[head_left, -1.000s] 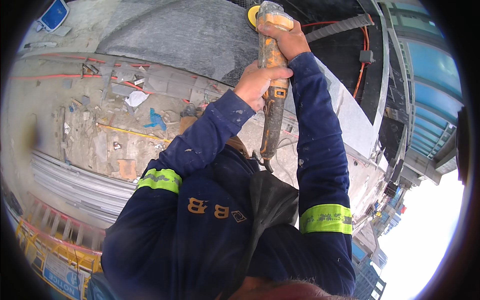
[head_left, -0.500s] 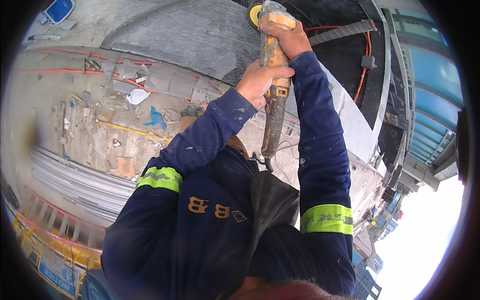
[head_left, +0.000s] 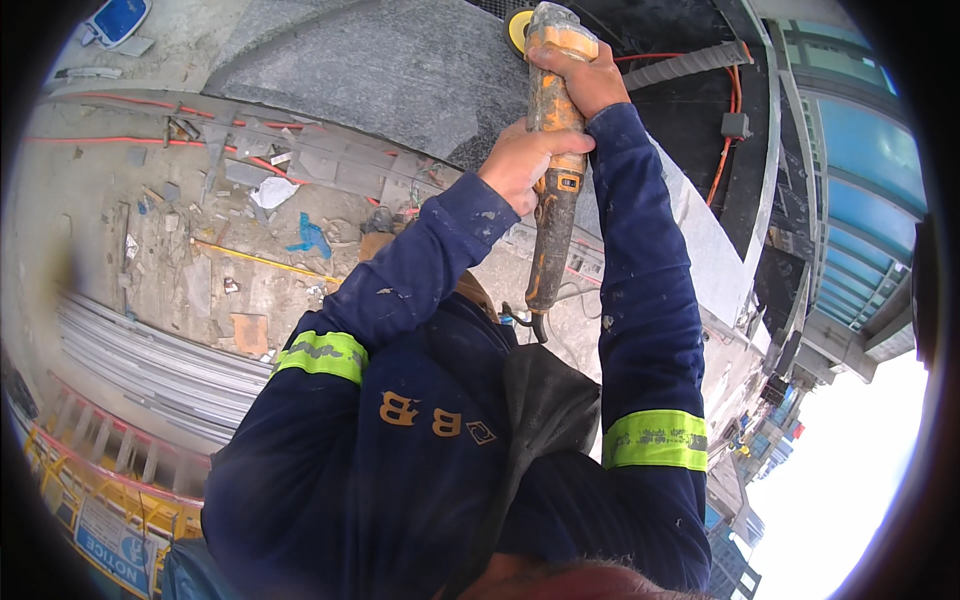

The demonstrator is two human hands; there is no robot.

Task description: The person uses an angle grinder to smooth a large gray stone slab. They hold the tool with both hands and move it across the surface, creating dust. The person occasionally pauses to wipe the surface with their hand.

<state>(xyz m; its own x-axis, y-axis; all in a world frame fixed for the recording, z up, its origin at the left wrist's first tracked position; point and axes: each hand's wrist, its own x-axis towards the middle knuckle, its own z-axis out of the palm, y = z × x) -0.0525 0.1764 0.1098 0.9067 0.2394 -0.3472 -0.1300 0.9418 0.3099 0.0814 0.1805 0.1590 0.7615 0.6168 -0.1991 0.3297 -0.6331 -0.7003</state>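
Observation:
Both my hands hold a worn yellow and black angle grinder (head_left: 556, 205) at the top of the view. My left hand (head_left: 522, 165) wraps the middle of its body, thumb across the casing. Higher up, my right hand (head_left: 590, 80) grips it just behind the grey gear head. A yellow disc (head_left: 519, 33) sits on the head's left side, at the edge of a grey stone slab (head_left: 390, 75); whether it touches the slab I cannot tell. The grinder's cord end points down toward my chest.
Orange cables (head_left: 732, 130) and a grey corrugated hose (head_left: 690, 65) run over a dark recess at right. Left below the slab, rubble, a blue scrap (head_left: 313, 237) and a yellow strip (head_left: 255, 257) lie on the floor. Metal profiles (head_left: 150, 365) and a red ladder (head_left: 125, 455) lie lower left.
The grinder and both hands have shifted slightly to the right. My grip on it looks the same.

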